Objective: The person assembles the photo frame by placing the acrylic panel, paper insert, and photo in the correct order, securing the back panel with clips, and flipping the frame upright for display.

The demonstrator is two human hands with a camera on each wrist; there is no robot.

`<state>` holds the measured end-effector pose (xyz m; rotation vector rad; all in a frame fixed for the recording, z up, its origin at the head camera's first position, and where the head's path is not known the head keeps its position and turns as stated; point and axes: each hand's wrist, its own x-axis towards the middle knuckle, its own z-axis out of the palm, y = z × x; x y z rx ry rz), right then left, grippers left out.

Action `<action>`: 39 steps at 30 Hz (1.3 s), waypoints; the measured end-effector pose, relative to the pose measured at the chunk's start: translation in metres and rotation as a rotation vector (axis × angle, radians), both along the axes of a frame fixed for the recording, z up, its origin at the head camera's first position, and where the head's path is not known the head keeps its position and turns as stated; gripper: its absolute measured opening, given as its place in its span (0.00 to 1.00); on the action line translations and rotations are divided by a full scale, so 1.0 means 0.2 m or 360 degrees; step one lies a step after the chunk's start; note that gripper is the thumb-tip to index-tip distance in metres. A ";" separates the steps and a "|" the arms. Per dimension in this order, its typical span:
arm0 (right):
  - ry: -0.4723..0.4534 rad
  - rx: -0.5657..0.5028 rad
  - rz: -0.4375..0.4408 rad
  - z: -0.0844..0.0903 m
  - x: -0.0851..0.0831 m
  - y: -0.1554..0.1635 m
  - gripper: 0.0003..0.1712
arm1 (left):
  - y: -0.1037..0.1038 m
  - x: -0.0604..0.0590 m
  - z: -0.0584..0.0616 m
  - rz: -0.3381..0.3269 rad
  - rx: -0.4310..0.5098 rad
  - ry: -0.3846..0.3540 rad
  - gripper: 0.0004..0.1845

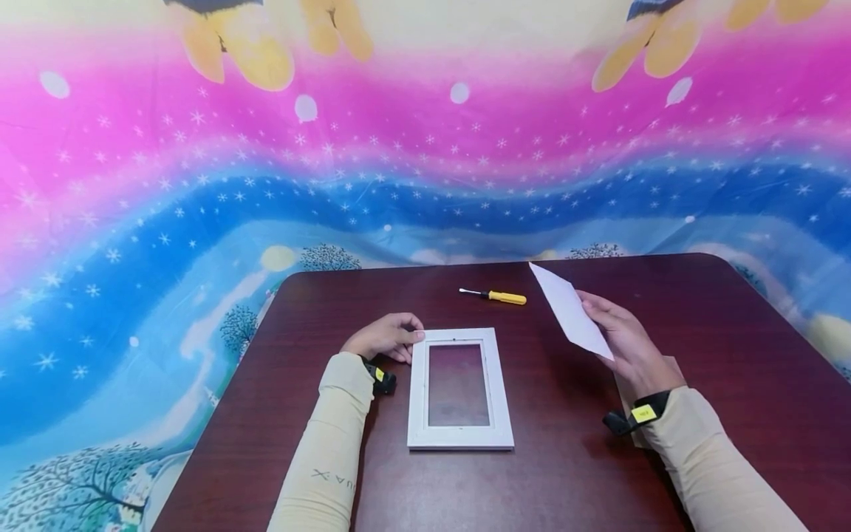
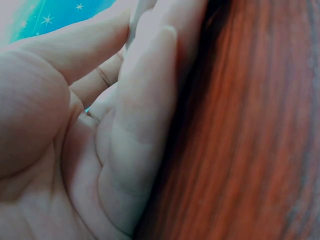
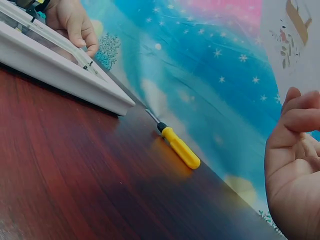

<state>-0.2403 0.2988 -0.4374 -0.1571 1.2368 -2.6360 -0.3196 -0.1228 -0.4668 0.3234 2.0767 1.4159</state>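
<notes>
Two sleeved forearms reach over a dark table [image 1: 731, 355]. Near its front edge a white frame [image 1: 460, 436] lies flat, long axis pointing away from the person. Left hand [image 1: 385, 338] rests curled against the frame's far left corner, grasping nothing clearly. Right hand [image 1: 628, 343], right of the frame, pinches a white sheet [image 1: 570, 310] raised above the table. A yellow screwdriver [image 1: 499, 297] lies beyond, toward the back edge.
</notes>
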 end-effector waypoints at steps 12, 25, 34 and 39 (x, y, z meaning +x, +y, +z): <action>-0.0016 0.0143 0.0026 0.00 0.01 -0.06 0.17 | 0.00 0.02 -0.02 0.0017 0.0010 0.0012 0.12; -0.0047 0.0330 0.0023 -0.03 0.02 -0.11 0.17 | 0.01 0.01 -0.05 -0.0020 0.0009 0.0029 0.12; -0.0056 0.0382 0.0020 -0.02 0.01 -0.17 0.14 | 0.00 0.00 -0.02 -0.0001 0.0000 0.0035 0.11; -0.0068 0.0458 0.0004 -0.02 0.02 -0.21 0.14 | -0.01 0.01 -0.02 0.0005 0.0010 0.0041 0.11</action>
